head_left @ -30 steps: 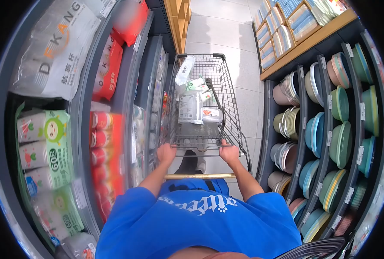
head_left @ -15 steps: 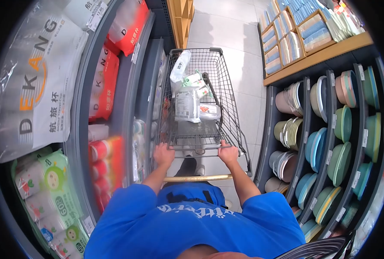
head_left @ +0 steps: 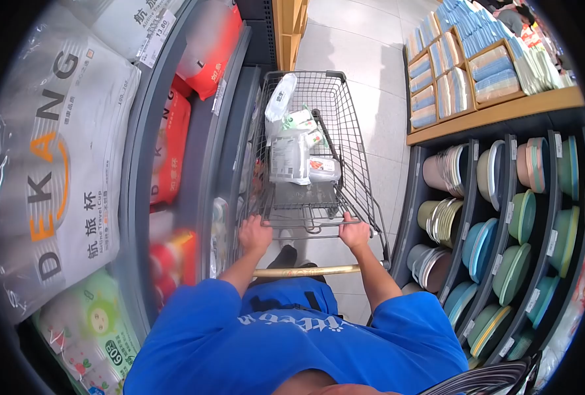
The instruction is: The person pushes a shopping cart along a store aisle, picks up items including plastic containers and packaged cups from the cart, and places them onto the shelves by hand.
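A dark wire shopping cart [head_left: 365, 148] is straight in front of me. My left hand [head_left: 255, 234] is closed on the left part of its rear frame. On the right part of the same frame, my right hand [head_left: 354, 234] is wrapped round the wire. The cart's gold-coloured handle bar [head_left: 305, 270] lies nearer my body, behind both hands. Inside the basket are a long white plastic-wrapped pack [head_left: 280, 96], green-and-white packs [head_left: 299, 119], a white package with printed text [head_left: 290, 158] and a clear package with an orange label [head_left: 324, 169].
At left, shelves hold bags of plastic cups [head_left: 62, 164], red packs [head_left: 171, 145] and green packs [head_left: 101, 322]. Stacked bowls [head_left: 445, 171] fill the right-hand shelves. Folded towels [head_left: 496, 69] sit in wooden compartments above. Pale floor tiles [head_left: 388, 85] lie ahead.
The cart has rolled forward along the aisle, with both hands still gripping its frame. Shelf goods on both sides have slid downward in view.
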A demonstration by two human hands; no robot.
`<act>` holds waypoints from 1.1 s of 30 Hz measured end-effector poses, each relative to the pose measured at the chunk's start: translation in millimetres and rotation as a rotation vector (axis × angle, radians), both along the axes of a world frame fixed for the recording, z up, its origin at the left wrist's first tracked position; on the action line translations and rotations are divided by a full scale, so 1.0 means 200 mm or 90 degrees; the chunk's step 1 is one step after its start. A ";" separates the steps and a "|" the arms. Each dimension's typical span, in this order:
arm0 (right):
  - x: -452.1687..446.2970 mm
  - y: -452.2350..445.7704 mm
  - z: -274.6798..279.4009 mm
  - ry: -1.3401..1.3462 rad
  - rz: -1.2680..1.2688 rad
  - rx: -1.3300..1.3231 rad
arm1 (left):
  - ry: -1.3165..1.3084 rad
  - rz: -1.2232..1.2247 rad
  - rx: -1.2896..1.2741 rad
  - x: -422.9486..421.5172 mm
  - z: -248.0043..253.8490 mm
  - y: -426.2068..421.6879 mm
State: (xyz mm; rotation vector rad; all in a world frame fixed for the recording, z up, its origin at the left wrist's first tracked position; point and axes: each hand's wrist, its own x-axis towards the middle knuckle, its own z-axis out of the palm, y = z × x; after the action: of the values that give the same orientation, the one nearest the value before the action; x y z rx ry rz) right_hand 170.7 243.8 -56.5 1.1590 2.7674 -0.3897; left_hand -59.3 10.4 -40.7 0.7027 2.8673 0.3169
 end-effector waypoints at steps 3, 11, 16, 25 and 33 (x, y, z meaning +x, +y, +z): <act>-0.04 0.05 0.00 -0.003 0.001 0.004 | 0.015 -0.014 -0.018 0.01 -0.02 0.01; -0.02 0.02 0.00 -0.005 -0.018 -0.030 | -0.022 -0.008 -0.040 0.01 0.02 0.02; -0.01 0.01 -0.01 0.034 0.005 0.022 | -0.044 0.000 -0.061 0.00 0.02 0.02; 0.00 0.01 0.02 -0.016 0.000 -0.046 | -0.036 0.021 -0.052 0.02 0.00 0.03; 0.01 0.01 0.02 0.064 0.030 -0.028 | -0.010 0.076 0.026 0.03 0.00 0.02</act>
State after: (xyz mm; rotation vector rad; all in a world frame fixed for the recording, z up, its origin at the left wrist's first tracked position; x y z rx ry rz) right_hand 172.4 246.5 -52.9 1.0909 2.8499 -0.5161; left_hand -53.1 14.0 -41.5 0.5340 2.9021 0.3971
